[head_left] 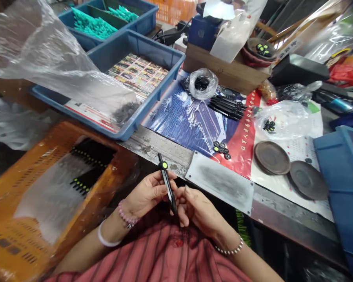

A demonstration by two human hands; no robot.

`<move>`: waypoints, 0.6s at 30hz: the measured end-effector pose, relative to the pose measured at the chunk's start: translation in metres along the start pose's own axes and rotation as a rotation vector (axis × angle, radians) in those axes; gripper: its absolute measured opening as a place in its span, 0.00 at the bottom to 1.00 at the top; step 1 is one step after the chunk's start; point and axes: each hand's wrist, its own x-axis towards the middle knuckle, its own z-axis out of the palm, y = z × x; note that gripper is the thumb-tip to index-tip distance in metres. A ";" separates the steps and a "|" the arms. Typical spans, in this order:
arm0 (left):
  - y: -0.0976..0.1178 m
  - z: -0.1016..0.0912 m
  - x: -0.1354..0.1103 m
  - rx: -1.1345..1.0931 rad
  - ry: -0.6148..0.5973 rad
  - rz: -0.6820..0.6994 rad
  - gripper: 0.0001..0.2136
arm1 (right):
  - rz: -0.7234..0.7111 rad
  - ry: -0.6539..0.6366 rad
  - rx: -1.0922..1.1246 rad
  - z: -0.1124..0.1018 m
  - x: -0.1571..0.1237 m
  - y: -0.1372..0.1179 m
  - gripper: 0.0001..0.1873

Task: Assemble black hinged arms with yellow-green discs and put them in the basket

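Note:
Both hands meet in front of my chest, below the table edge. My left hand (147,194) is closed around a slim black pen-like part (167,181) with a yellow-green button near its upper end. My right hand (194,207) pinches the lower end of the same part, fingers curled. The part stands nearly upright, tip pointing toward the table. A few small black round caps (221,149) lie on the blue poster (188,117) just beyond my hands. A bundle of black pens (226,106) lies farther back.
An orange crate (23,203) lined with plastic holds finished black parts at my left. A blue bin (153,51) with printed sheets sits behind it. Two dark round dishes (272,157) and a blue box (344,172) stand to the right. Plastic bags and clutter fill the far table.

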 end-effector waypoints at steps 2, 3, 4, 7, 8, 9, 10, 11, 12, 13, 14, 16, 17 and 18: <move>-0.002 -0.003 0.000 -0.002 0.021 0.016 0.17 | -0.013 -0.019 -0.024 0.002 0.000 0.001 0.28; -0.003 -0.004 0.000 -0.001 0.032 0.026 0.17 | -0.014 -0.024 -0.030 0.003 0.001 0.001 0.29; -0.005 -0.005 0.000 0.001 0.043 0.036 0.17 | -0.013 -0.024 -0.031 0.003 0.001 0.001 0.29; -0.008 -0.007 -0.001 0.007 0.081 0.058 0.16 | -0.018 0.020 -0.036 0.005 0.001 -0.001 0.24; -0.009 -0.007 -0.001 0.007 0.095 0.063 0.16 | -0.023 0.040 -0.038 0.005 0.001 -0.001 0.22; -0.010 -0.006 -0.001 0.005 0.111 0.068 0.16 | -0.027 0.054 -0.039 0.005 0.001 -0.002 0.20; -0.011 -0.004 -0.002 0.001 0.129 0.073 0.16 | -0.028 0.058 -0.036 0.005 0.001 -0.002 0.20; -0.013 -0.003 -0.002 -0.003 0.148 0.080 0.17 | -0.026 0.052 -0.025 0.004 0.002 -0.002 0.21; -0.014 -0.001 -0.003 -0.007 0.165 0.085 0.17 | -0.020 0.039 -0.005 0.003 0.002 -0.002 0.23; -0.015 0.001 -0.003 -0.010 0.183 0.090 0.18 | -0.007 0.025 0.021 0.003 0.003 -0.001 0.25; -0.016 0.002 -0.003 -0.014 0.199 0.095 0.18 | 0.012 0.012 0.050 0.002 0.004 -0.001 0.27; -0.016 0.004 -0.004 -0.019 0.227 0.101 0.17 | 0.051 -0.003 0.106 0.000 0.005 0.002 0.29; -0.016 0.005 -0.004 -0.019 0.239 0.102 0.17 | 0.067 -0.009 0.128 -0.001 0.006 0.003 0.29; -0.016 0.005 -0.004 -0.017 0.250 0.103 0.17 | 0.081 -0.017 0.149 -0.002 0.007 0.005 0.29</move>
